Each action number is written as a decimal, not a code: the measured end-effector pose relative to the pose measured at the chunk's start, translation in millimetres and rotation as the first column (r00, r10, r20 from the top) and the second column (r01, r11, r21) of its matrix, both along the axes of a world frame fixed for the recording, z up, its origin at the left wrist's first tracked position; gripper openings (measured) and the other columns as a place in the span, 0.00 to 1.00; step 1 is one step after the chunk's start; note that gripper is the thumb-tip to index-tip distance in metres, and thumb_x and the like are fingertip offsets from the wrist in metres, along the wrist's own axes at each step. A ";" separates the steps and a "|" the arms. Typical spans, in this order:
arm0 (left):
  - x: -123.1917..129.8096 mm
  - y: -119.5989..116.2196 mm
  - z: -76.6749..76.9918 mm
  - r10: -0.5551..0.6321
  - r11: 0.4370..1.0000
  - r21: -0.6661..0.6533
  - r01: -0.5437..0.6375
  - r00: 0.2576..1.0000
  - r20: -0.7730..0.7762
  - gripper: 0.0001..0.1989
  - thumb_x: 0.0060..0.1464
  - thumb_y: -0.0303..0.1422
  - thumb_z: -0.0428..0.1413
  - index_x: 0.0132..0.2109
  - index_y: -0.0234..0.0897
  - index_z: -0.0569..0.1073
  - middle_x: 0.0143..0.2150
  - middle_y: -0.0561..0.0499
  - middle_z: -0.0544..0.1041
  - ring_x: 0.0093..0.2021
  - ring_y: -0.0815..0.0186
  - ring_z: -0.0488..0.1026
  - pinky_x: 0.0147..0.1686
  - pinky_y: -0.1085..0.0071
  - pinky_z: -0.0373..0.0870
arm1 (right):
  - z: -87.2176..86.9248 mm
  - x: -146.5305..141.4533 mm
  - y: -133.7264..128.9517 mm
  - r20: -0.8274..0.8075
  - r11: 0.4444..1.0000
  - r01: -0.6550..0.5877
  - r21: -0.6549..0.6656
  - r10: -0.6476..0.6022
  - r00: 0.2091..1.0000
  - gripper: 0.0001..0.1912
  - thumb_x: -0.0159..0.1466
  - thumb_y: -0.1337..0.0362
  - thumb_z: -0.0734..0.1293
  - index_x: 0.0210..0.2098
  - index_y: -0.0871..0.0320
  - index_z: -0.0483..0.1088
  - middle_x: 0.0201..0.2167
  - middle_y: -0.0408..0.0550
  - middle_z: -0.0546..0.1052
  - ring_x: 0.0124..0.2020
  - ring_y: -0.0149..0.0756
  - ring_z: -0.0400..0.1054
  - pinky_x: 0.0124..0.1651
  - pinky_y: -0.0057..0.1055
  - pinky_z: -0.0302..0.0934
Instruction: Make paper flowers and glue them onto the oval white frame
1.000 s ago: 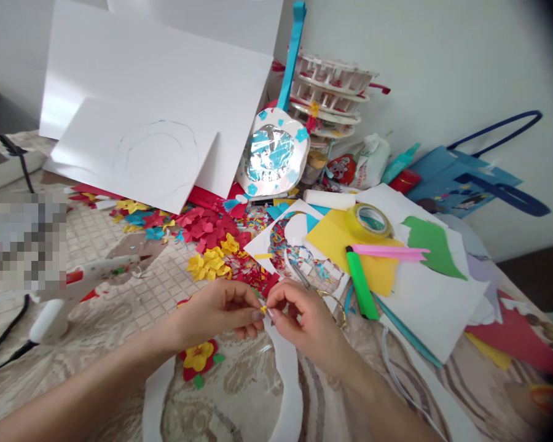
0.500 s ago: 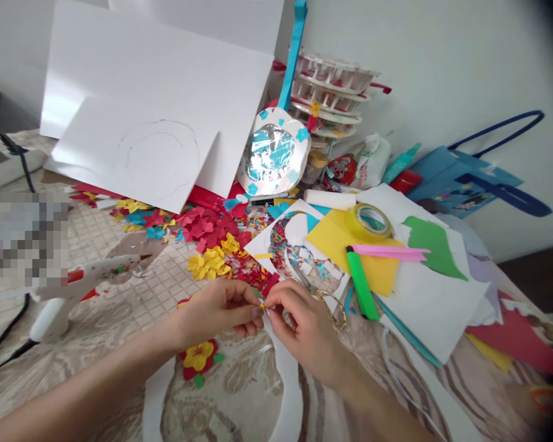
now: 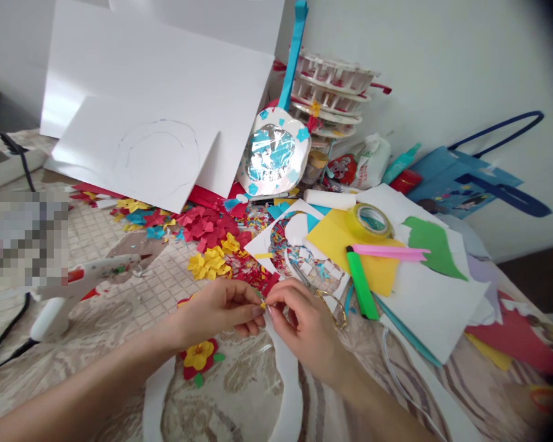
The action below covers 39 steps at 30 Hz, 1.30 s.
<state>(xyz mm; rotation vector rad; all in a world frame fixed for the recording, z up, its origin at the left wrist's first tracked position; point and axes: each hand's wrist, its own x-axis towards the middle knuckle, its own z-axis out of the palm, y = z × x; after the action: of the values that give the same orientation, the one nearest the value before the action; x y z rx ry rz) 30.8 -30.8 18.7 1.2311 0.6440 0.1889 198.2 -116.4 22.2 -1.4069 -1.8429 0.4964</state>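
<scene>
My left hand (image 3: 230, 307) and my right hand (image 3: 299, 316) meet fingertip to fingertip, pinching a tiny yellow paper piece (image 3: 263, 305) between them. Most of that piece is hidden by the fingers. Below the hands lies a white paper ring (image 3: 289, 383), its upper part covered by them. A red and yellow paper flower (image 3: 198, 357) with green leaves sits inside the ring's left side. Part of another red flower shows behind my left hand. Just beyond my right hand are gold-handled scissors (image 3: 332, 309).
A glue gun (image 3: 69, 301) with a black cord lies at the left. Yellow blossoms (image 3: 209, 264) and red cutouts (image 3: 207, 227) are heaped ahead. To the right are a green marker (image 3: 362, 285), a tape roll (image 3: 372, 221) and paper sheets. A round decorated mirror (image 3: 274, 153) stands behind.
The fingertips shift very slightly around the yellow piece. Everything else stays where it was.
</scene>
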 end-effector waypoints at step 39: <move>-0.7 0.6 1.3 0.018 1.000 -0.020 -0.018 1.000 0.014 0.10 0.49 0.37 0.60 0.33 0.34 0.72 0.30 0.52 0.77 0.29 0.70 0.73 0.31 0.74 0.70 | 1.3 4.1 1.1 -0.365 0.932 -0.066 -0.356 -0.074 0.928 0.05 0.60 0.72 0.61 0.34 0.57 0.66 0.30 0.42 0.70 0.29 0.29 0.66 0.29 0.24 0.61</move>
<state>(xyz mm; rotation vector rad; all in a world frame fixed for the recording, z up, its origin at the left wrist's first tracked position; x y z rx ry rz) 30.0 -30.2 20.0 1.2041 0.6437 0.2054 202.3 -115.3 23.5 -1.4285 -1.4849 1.0723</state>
